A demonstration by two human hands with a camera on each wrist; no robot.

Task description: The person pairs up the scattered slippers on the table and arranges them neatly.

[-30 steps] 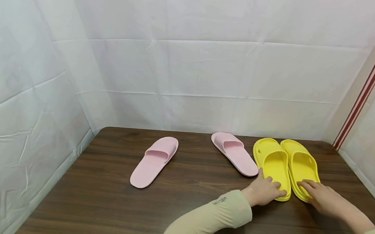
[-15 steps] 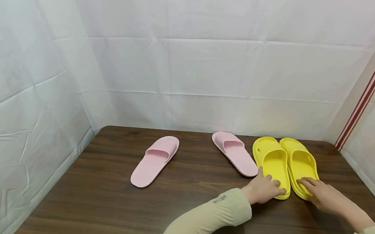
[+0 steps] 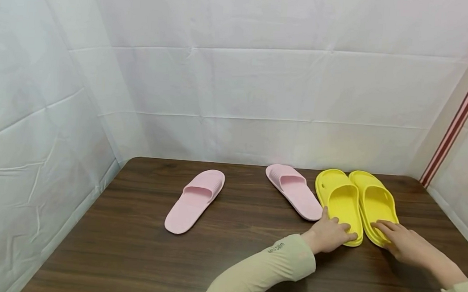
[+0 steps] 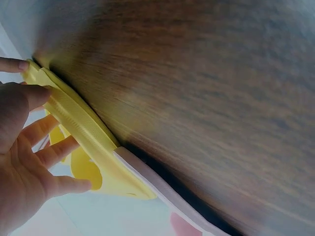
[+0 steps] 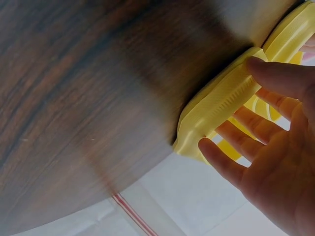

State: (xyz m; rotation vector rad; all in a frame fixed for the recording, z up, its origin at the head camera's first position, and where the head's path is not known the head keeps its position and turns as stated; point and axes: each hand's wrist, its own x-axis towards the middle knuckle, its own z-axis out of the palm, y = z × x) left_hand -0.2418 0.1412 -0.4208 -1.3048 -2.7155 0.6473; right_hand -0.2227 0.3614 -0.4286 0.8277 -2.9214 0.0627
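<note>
**Head view: yellow pair aligned, pink pair apart**

Near right, left hand point(image 3: 330, 234) and right hand point(image 3: 404, 244) rest relaxed, fingers straight, on the yellow slippers' point(image 3: 355, 205) heels, side by side. Farther left on the tabletop point(image 3: 131, 247), the pink slippers point(image 3: 194, 200) lie well apart, seemingly unpaired.

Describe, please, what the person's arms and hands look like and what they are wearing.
Both hands are bare, with no gloves, rings or watch visible. The left hand comes out of a long pale beige sleeve with small dark lettering near the cuff. The right hand has a matching sleeve, of which only the cuff shows.
</note>
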